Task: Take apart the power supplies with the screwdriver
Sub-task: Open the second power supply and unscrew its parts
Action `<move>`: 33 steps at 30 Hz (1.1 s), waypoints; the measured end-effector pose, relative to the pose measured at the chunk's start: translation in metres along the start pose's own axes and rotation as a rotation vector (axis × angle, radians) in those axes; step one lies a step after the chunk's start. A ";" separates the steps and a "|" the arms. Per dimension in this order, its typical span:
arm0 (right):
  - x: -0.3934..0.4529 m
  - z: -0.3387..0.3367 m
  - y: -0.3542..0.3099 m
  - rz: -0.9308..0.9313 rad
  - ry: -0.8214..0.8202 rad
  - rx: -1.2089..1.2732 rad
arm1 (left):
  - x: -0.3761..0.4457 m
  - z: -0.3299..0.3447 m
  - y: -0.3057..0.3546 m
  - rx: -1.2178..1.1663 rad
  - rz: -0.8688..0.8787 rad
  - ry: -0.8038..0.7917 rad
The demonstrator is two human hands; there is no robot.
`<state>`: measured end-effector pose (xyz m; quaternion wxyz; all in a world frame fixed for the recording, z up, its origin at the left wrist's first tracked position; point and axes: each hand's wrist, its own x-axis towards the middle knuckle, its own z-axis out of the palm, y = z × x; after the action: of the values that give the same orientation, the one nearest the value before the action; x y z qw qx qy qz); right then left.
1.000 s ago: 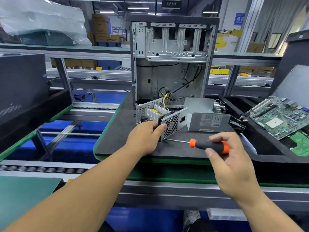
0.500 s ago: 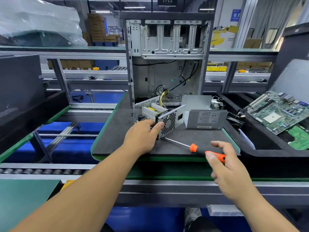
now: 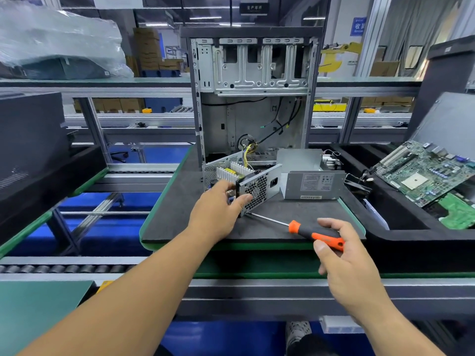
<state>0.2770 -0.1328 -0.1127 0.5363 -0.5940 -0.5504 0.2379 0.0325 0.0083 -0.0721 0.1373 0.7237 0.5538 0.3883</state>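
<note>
Hands work at the dark surface (image 3: 180, 227): the left hand (image 3: 218, 211) grips the opened power supply (image 3: 244, 181) by its fan-grille end, in front of the upright computer case (image 3: 252, 98). The right hand (image 3: 344, 258) pinches the orange-and-black handle of the screwdriver (image 3: 308, 231), whose tip sits at the supply's lower corner; a detached grey cover (image 3: 311, 183) lies just beside.

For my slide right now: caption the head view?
Left hand steadies opened power supply; right hand holds screwdriver.
</note>
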 end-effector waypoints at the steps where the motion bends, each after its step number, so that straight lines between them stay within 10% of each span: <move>1: -0.001 0.001 -0.001 -0.004 0.005 0.005 | -0.005 -0.003 0.002 -0.062 0.011 0.059; 4: -0.003 0.001 -0.002 -0.016 -0.006 0.021 | -0.018 -0.010 0.004 0.003 0.313 0.243; 7: -0.004 -0.003 0.000 -0.016 -0.008 0.028 | -0.016 -0.013 0.012 0.345 0.507 0.094; 11: -0.004 -0.006 0.001 -0.018 0.001 0.027 | -0.011 -0.008 0.024 0.706 0.421 -0.117; 33: 0.042 -0.022 0.003 -0.081 0.112 -0.161 | -0.007 0.002 0.061 1.095 0.559 -0.344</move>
<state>0.3092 -0.1025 -0.0955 0.5261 -0.6247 -0.5605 0.1374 0.0755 -0.0186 -0.0380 -0.2719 0.8581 0.4325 -0.0514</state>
